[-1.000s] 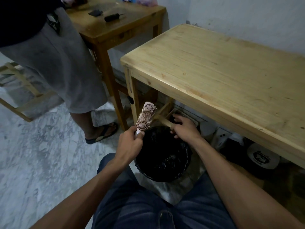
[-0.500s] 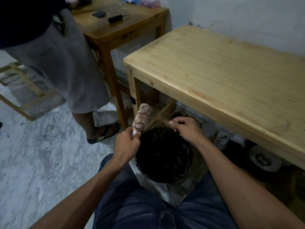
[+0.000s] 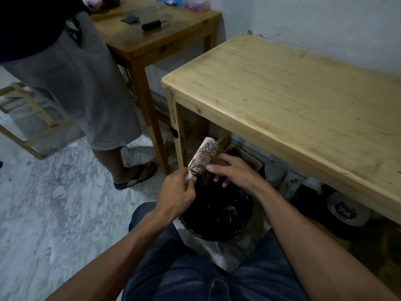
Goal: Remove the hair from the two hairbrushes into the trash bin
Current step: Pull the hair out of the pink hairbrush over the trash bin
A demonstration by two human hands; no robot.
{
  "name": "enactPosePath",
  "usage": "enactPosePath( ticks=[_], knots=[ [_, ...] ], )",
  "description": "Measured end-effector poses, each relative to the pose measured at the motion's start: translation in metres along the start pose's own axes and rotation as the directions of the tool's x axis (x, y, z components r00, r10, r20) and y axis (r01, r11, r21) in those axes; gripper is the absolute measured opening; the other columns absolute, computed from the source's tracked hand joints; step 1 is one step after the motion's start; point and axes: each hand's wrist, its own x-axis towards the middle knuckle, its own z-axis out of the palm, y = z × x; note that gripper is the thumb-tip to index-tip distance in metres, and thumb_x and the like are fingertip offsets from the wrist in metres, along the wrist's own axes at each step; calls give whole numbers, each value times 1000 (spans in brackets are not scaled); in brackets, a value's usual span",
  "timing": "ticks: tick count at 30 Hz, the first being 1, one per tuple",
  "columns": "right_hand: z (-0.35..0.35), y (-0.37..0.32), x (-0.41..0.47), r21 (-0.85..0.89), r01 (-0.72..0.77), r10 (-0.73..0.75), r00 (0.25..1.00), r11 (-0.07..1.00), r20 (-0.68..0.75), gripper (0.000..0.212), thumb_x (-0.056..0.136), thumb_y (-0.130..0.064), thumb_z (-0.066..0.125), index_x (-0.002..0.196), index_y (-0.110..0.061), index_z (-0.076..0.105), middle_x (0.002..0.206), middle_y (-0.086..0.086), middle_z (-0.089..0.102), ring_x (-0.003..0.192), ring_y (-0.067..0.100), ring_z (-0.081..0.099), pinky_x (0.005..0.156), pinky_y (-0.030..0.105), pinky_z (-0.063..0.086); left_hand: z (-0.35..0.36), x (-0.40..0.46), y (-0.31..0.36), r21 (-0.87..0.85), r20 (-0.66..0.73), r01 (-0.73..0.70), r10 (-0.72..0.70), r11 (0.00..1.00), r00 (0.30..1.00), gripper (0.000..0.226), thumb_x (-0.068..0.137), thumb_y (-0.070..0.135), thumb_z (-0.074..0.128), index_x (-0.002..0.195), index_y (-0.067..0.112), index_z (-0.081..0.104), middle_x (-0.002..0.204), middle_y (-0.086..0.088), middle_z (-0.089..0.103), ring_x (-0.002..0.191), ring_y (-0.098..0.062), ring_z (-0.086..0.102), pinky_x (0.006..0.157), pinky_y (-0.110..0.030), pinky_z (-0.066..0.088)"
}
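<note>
A pink hairbrush [image 3: 202,156] with dark hair tangled in its bristles is held upright over the trash bin [image 3: 219,213], which is lined with a black bag. My left hand [image 3: 178,193] grips the brush by its handle. My right hand [image 3: 233,170] is at the bristle face, fingertips touching the hair near the lower part of the brush. Only this one hairbrush is in my hands; a dark brush-like object [image 3: 152,24] lies on the far table.
A light wooden table [image 3: 293,101] stands to the right, above the bin. A darker table [image 3: 156,43] is behind it. A person in grey shorts [image 3: 71,83] stands at left, one sandalled foot [image 3: 136,175] near the bin. Items sit under the light table.
My right hand has moved left from above the bin to the brush's bristles. The brush has turned so its bristle face points toward my right hand.
</note>
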Motion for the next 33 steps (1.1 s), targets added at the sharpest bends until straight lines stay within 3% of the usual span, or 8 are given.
enactPosePath(
  ticks=[4,10,16,19,21,26,28,33],
  knots=[
    [1,0,-1,-55,15,-21,994,998,-108,9,96,-23,71,97,-18,78,80,-2,75,62,7,56,53,17,45,-3,1,-7,-21,-12,74,-75,997,997,8,97,18,59,96,12,65,79,-1,66,66,-17,59,55,-31,38],
    [-9,0,-5,-16,68,-70,985,998,-159,14,98,-20,67,88,-25,76,76,-6,72,65,5,57,60,20,45,-6,3,-15,-56,10,236,-236,970,972,9,98,18,57,94,16,65,73,2,66,64,-16,61,53,-31,41],
    [-24,10,-4,90,49,-24,966,995,-259,14,96,-26,69,86,-26,79,74,-8,73,69,10,58,64,28,45,-19,10,-28,-184,-78,443,-462,877,883,25,90,24,51,69,12,58,66,-11,65,67,-37,66,63,-49,56],
    [-27,17,-6,-56,17,-28,981,998,-194,14,99,-24,65,94,-31,77,90,-7,75,75,12,63,63,26,49,-23,10,-31,-158,-70,396,-410,905,909,23,93,26,52,73,15,59,66,-7,64,69,-36,65,63,-46,55],
    [-20,18,-6,-214,-30,12,996,976,-85,24,102,-21,60,123,-28,70,115,-2,71,88,13,69,68,27,55,-20,8,-26,-120,-51,332,-340,936,939,19,97,22,55,81,14,62,67,-1,63,67,-30,63,56,-36,47],
    [-6,9,4,-447,-108,82,994,888,-77,77,94,-27,63,160,-37,26,163,-5,25,122,23,62,105,46,51,-11,3,-12,-60,-9,153,-154,986,988,14,99,18,57,108,14,67,83,0,70,68,-12,62,55,-29,42],
    [-1,1,3,-324,-52,39,998,945,-48,78,88,-24,69,156,-36,34,158,-6,32,111,17,66,101,47,54,-10,3,-10,-38,23,80,-79,996,997,13,99,19,58,106,13,67,87,-3,70,71,-14,62,58,-32,45],
    [3,-8,-1,82,30,-41,990,996,132,30,91,-11,74,118,-20,66,109,5,76,84,13,71,66,27,57,-11,2,-3,-29,57,-48,50,998,997,16,98,18,59,110,13,68,91,-1,70,75,-17,62,60,-26,40]
  ],
)
